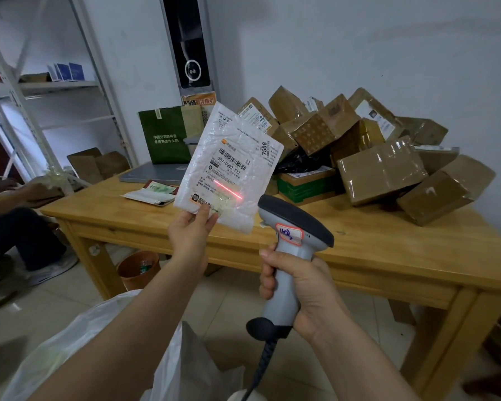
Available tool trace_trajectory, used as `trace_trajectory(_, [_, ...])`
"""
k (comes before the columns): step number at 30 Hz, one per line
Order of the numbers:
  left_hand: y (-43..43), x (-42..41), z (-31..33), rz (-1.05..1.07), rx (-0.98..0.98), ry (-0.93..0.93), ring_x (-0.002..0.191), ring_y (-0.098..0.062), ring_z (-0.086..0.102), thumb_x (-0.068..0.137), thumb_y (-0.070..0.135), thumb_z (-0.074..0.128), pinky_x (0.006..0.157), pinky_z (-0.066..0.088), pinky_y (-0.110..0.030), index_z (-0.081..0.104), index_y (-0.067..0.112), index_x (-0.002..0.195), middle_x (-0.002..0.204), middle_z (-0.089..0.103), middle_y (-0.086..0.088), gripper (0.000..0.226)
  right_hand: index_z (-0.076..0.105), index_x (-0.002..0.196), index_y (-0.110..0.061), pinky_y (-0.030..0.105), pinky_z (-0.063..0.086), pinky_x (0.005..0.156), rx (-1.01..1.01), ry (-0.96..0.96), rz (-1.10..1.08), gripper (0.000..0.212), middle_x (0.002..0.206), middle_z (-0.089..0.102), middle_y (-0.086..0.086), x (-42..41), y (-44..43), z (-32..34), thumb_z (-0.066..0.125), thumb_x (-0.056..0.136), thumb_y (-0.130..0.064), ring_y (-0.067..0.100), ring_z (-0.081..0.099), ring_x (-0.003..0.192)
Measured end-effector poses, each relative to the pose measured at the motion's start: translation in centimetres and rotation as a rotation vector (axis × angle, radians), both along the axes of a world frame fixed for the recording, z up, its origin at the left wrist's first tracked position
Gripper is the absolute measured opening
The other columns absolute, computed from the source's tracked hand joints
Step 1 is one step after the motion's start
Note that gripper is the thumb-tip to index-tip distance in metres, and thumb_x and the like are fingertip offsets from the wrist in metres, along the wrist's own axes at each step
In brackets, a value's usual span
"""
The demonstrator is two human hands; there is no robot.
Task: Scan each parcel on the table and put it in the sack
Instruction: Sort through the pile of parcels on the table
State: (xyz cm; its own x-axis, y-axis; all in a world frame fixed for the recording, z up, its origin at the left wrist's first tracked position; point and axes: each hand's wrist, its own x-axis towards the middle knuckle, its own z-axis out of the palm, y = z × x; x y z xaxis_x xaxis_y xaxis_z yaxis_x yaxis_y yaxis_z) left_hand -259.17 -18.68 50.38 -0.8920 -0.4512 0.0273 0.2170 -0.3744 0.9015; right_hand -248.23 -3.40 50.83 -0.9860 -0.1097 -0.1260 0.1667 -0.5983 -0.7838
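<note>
Nearest the lens, a white plastic sack (70, 337) stands open-mouthed at lower left, beneath the two bare forearms.

The left hand (190, 227) pinches the lower edge of a white padded mailer (232, 157), thumb on the front and fingers behind. It holds the mailer in the air above the near edge of the table (388, 250). The mailer's long axis runs nearly upright, its top leaning to the right, and its printed face is turned toward the camera.

The right hand (298, 287) is clenched round the grip of a grey barcode scanner (292, 227). The scanner's dark head aims up and left at the mailer, and its coiled cable hangs below. A red laser line (227, 190) slants across the lower part of the label.

The table is pale wood and stands on a tiled floor (229, 302) against a white wall. Taped brown cardboard parcels (382, 169) are heaped on its far right. On its far left lie a closed grey laptop (154, 172), a green paper bag (164, 134) and an open booklet (154, 193). A round bin (138, 269) sits under the table, and metal shelving (41, 88) fills the left wall.

The mailer is crinkled, glossy and flat. Its shipping label bears barcodes, "507-P802 T72" and "7508".
</note>
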Motion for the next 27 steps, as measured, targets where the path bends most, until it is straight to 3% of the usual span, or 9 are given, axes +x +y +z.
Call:
trace_trajectory(7, [-0.1,0.2,0.1,-0.014,-0.024,-0.002,0.098,-0.015,0.068,0.093,0.012,0.06,0.076,0.056,-0.021,0.061,0.005,0.12,0.113,0.068,-0.005,0.028,0.059,0.069,-0.006,0.022,0.04,0.04,-0.045,0.007,-0.022,0.016,0.053,0.053,0.009,-0.2,0.1,0.5,0.066,0.077,0.007,0.015,0.046,0.039])
trace_trajectory(15, [0.0,0.4,0.0,-0.018,-0.04,0.005,0.097,-0.015,0.069,0.093,0.011,0.06,0.078,0.055,-0.022,0.063,0.014,0.102,0.11,0.069,-0.005,0.01,0.059,0.065,-0.008,0.022,0.039,0.039,-0.079,0.042,-0.072,0.02,0.053,0.052,0.008,-0.5,0.5,1.6,0.066,0.077,0.006,0.014,0.045,0.039])
trace_trajectory(27, [-0.1,0.4,-0.1,-0.016,-0.038,0.015,0.094,-0.013,0.07,0.093,0.011,0.06,0.079,0.057,-0.022,0.063,0.01,0.115,0.108,0.069,-0.002,0.022,0.062,0.054,-0.012,0.022,0.039,0.038,-0.093,0.057,-0.086,0.03,0.053,0.051,0.008,-0.6,0.3,1.6,0.065,0.077,0.007,0.015,0.045,0.039])
